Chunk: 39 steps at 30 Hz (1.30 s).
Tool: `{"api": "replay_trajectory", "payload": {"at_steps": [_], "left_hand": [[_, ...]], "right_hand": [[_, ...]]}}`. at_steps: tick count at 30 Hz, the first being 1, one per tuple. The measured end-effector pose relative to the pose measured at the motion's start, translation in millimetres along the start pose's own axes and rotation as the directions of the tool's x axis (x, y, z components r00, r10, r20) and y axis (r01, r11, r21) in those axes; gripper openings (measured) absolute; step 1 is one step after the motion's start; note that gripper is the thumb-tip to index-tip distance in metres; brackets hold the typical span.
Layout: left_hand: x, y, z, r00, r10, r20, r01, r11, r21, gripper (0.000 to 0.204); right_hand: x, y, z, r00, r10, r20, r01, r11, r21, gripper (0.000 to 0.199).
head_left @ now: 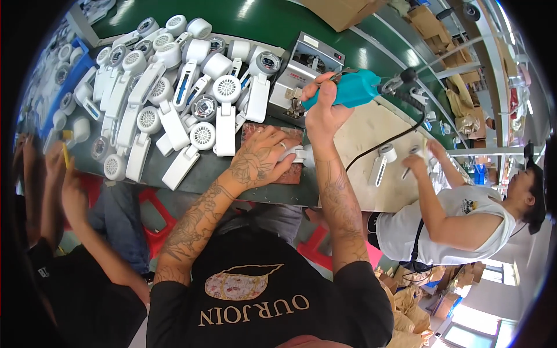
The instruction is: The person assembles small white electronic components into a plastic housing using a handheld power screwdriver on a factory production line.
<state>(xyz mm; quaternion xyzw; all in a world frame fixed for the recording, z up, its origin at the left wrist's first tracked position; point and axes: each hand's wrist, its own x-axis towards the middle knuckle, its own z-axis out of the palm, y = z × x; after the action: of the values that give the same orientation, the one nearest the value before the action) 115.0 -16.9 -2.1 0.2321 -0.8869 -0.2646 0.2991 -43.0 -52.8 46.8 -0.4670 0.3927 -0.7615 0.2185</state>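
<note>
My right hand (pixel 326 113) is wrapped round a teal electric screwdriver (pixel 357 88), raised beside a small metal machine; a black cord runs from the tool's far end. The screwdriver's tip is hidden behind my fingers and the machine. My left hand (pixel 262 155) presses down on a white plastic part (pixel 300 154), its fingers curled over it, so most of the part is covered. It looks like one of the white handheld fans. Under it lies a reddish-brown pad (pixel 288 176) at the bench's near edge. A large heap of white handheld fans (pixel 226 90) spreads to the left.
The metal screw feeder (pixel 288 87) stands just beyond the pad. At right, a co-worker in a white top (pixel 449 223) handles small things by a lone fan (pixel 380 165) on a pale board (pixel 362 182). Another co-worker's hand (pixel 72 191) at left holds a yellow tool. A carton (pixel 342 11) sits behind.
</note>
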Motion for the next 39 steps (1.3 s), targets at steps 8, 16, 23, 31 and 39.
{"api": "replay_trajectory", "payload": {"at_steps": [8,16,23,31,39], "left_hand": [[0.7,-1.3,0.4,1.0,-0.001,0.003,0.001,1.0,0.011,0.036],[6.7,1.7,-1.0,1.0,-0.005,-0.011,0.005,1.0,-0.01,0.033],[4.7,4.7,-0.4,1.0,-0.009,-0.017,0.008,1.0,-0.017,0.031],[-0.5,0.5,-0.3,1.0,-0.018,-0.017,0.018,1.0,0.004,0.034],[6.3,1.5,-1.2,1.0,-0.002,-0.026,0.001,1.0,-0.03,0.032]], "right_hand": [[-10.4,-12.4,-3.6,0.981,0.195,-0.017,-0.195,0.969,-0.15,0.038],[-4.9,-30.2,-8.6,0.997,0.062,-0.049,-0.064,0.997,-0.042,0.03],[5.4,3.4,-4.3,0.998,-0.001,0.057,0.009,0.991,-0.136,0.038],[-11.0,-22.7,-3.2,0.986,0.165,-0.028,-0.166,0.983,-0.08,0.043],[-56.5,-64.9,-39.7,0.975,0.221,0.024,-0.219,0.974,-0.054,0.054]]}}
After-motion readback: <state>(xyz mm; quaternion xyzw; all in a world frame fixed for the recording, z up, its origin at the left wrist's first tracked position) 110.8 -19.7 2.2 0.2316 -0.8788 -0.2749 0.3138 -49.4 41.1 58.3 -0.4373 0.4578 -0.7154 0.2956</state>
